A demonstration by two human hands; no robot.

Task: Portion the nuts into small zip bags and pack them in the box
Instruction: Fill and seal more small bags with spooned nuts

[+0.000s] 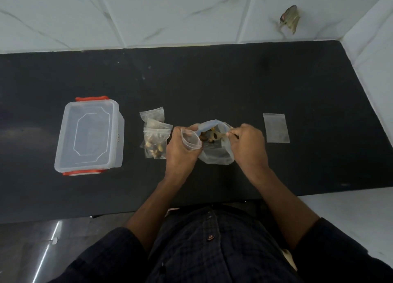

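A large clear bag of nuts (214, 155) stands open at the middle of the black counter (276, 80). My left hand (180, 150) holds a small empty zip bag (190, 141) open beside the big bag's mouth. My right hand (247, 146) pinches a small spoon (217, 136) that reaches into the nuts. Three small filled zip bags (154, 133) lie overlapped just left of my left hand. A clear plastic box (90, 134) with orange clips and its lid on sits at the left.
One flat empty zip bag (276, 127) lies on the counter to the right of my right hand. White marbled tiles (170, 14) rise behind the counter, and a wall closes in at the right. The counter's front edge runs close to my body.
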